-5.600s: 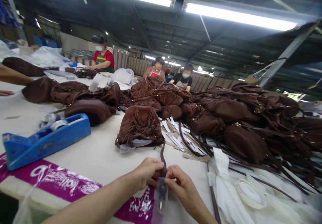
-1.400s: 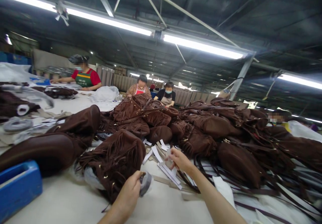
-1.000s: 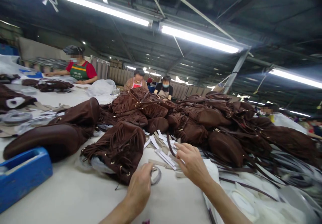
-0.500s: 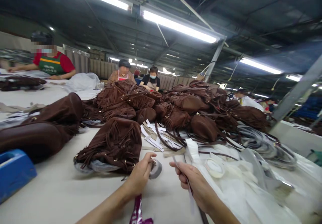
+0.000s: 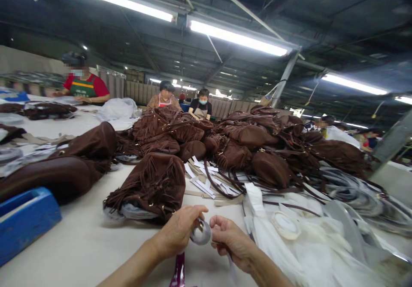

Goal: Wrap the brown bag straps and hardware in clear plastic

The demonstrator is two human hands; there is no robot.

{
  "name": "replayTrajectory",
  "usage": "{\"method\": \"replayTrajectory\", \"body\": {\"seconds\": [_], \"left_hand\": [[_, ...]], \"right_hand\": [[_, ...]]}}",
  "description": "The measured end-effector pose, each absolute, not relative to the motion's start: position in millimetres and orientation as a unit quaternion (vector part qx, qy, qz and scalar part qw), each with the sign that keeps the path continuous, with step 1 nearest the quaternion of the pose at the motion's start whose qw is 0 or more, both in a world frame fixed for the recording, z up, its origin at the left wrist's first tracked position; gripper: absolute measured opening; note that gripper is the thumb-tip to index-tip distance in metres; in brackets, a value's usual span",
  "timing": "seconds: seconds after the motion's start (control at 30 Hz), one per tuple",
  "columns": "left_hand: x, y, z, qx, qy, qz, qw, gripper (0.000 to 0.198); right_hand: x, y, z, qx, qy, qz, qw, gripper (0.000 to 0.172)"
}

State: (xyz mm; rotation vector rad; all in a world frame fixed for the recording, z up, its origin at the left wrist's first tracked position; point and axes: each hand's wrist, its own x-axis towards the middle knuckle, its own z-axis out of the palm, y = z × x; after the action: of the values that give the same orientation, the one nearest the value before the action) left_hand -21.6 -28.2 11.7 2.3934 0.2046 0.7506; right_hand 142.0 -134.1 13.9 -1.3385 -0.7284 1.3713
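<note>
A: What do the worker's hands hold near the surface's near edge?

B: The left hand (image 5: 180, 230) grips a grey roll of tape (image 5: 206, 234), raised above the surface. Just beside it, the right hand (image 5: 233, 240) is curled around a pale strip (image 5: 231, 264) that hangs below the palm. Whether tape links the two hands is too small to tell.

A: And around them?

B: A brown fringed bag (image 5: 157, 179) lies just beyond the left hand. A blue tape dispenser (image 5: 35, 224) sits toward the near left corner, while white sheets (image 5: 309, 254) spread toward the near right corner.

A: Farther back?

B: Loose paper strips (image 5: 206, 186) lie before a heap of brown bags (image 5: 270, 166). Toward the far left corner, a person in a green apron (image 5: 85, 88) leans over the surface.
</note>
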Motion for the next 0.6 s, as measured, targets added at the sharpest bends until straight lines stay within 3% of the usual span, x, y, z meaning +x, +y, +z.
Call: {"method": "replayTrajectory", "body": {"seconds": [0.23, 0.4, 0.6], "left_hand": [[-18.4, -24.5, 12.4, 0.948, 0.026, 0.225, 0.224, 0.048], [-19.8, -19.2, 6.1, 0.954, 0.022, 0.243, 0.175, 0.065], [-16.7, -16.0, -2.8, 0.943, 0.004, 0.275, 0.188, 0.083]], "right_hand": [[136.7, -118.1, 21.1, -0.52, -0.303, 0.64, 0.477, 0.029], [141.9, -114.4, 17.5, -0.474, -0.218, 0.704, 0.481, 0.027], [138.1, -123.3, 12.8, -0.413, -0.245, 0.695, 0.535, 0.055]]}}
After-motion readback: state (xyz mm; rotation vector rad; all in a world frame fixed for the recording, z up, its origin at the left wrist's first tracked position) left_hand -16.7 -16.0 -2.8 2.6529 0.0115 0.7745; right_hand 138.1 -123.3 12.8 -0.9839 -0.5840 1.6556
